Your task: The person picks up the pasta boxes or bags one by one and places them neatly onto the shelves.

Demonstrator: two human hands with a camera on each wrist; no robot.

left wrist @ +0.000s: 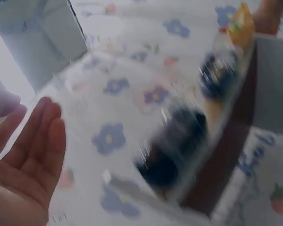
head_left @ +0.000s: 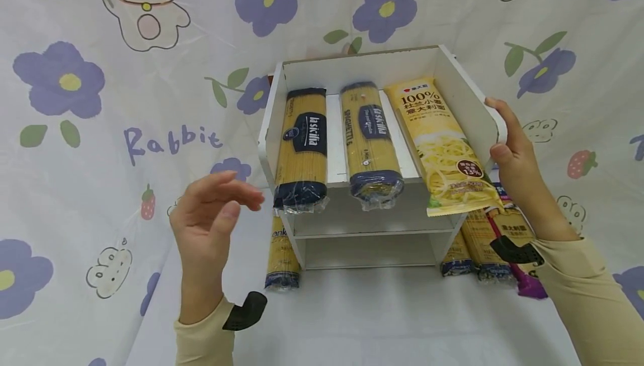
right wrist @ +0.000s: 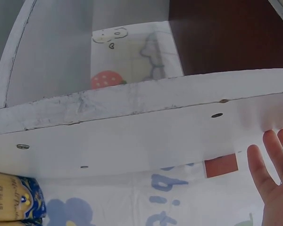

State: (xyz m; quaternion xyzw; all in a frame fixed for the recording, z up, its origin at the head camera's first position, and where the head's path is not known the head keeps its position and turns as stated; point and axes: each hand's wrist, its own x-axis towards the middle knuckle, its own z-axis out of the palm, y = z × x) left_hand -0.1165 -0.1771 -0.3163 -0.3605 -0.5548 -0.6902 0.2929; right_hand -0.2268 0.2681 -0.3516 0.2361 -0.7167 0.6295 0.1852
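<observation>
A white shelf (head_left: 367, 224) stands in the middle of the head view, with three packs of spaghetti on its top tier. The left pack (head_left: 302, 151) and middle pack (head_left: 372, 142) have dark blue ends; the right pack (head_left: 443, 145) is yellow. My right hand (head_left: 520, 156) holds the shelf's right side panel near its front edge. In the right wrist view its fingertips touch the panel's outer face (right wrist: 146, 136). My left hand (head_left: 208, 226) hovers in the air left of the shelf, holding nothing, fingers loosely bent. The left wrist view is blurred.
More pasta packs stand beside the shelf: one at its left (head_left: 283, 257), several at its right (head_left: 485, 243), near a purple item (head_left: 530, 286). Two lower tiers lie beneath the top one. Behind hangs a flowered cloth (head_left: 166, 86).
</observation>
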